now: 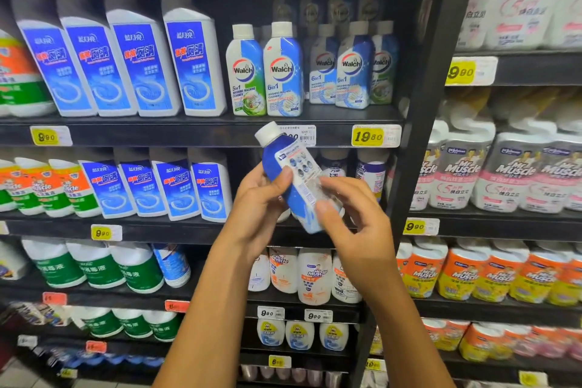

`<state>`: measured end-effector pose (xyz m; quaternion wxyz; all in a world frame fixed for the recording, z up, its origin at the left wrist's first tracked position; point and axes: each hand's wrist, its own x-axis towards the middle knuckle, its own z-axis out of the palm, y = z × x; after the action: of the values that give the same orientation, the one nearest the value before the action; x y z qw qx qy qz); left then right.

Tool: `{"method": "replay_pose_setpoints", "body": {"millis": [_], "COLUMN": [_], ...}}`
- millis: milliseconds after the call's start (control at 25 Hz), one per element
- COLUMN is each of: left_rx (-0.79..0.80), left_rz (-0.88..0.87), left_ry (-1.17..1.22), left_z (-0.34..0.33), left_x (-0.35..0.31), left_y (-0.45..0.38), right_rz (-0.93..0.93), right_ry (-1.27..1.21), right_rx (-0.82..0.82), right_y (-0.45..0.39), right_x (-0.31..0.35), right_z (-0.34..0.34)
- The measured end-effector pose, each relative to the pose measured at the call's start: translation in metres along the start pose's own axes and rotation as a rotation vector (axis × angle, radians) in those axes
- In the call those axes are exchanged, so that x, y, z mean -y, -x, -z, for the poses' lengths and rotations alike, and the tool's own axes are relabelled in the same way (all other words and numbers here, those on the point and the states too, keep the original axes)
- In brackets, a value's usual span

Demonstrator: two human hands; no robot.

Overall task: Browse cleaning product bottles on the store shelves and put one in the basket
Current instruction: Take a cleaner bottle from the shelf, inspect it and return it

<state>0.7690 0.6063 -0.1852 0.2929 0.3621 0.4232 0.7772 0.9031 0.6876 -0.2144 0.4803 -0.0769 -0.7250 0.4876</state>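
- Reading the back label was the step in hand: a blue bottle (294,178) with a white cap (266,133) was held up in front of the shelves (201,131), off any shelf, between both hands.
- Left hand (259,198) gripped the bottle's left side, thumb curled over the front edge of the label, fingers wrapped behind.
- Right hand (346,214) pinched the lower right of the bottle, thumb and fingertips on the label and base; fingers bent, not spread.
- Doing it well, my judgement: keep one hand firm round the body as support, let the other only turn it; keep the label square to the eyes and hold the bottle steady, since the print looked small and blurred here.
- Long axis ran diagonally: cap pointed up and to the left, base down and to the right. Back label faced the camera.
- Matching Walch bottles (283,72) stood upright on the shelf above, a yellow price tag (368,136) just to the right of the cap.
- Basket not in view, so the drop-off spot could not be told; bottle not yet in it.
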Motion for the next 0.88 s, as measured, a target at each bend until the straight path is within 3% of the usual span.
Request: {"method": "replay_pose_setpoints", "body": {"millis": [240,880], "left_rx": [0.159,0.176], "left_rz": [-0.017,-0.104], "left_ry": [0.304,-0.026], "left_z": [0.013,0.006], "left_x": [-0.001,-0.020], "left_y": [-0.008,-0.002], "right_rz": [-0.310,-0.254], "right_ry": [-0.323,-0.373], "right_rx": [0.060,0.173], "right_y": [-0.005,-0.004], "right_x": [-0.007,-0.013], "right_z": [0.009,0.010]}}
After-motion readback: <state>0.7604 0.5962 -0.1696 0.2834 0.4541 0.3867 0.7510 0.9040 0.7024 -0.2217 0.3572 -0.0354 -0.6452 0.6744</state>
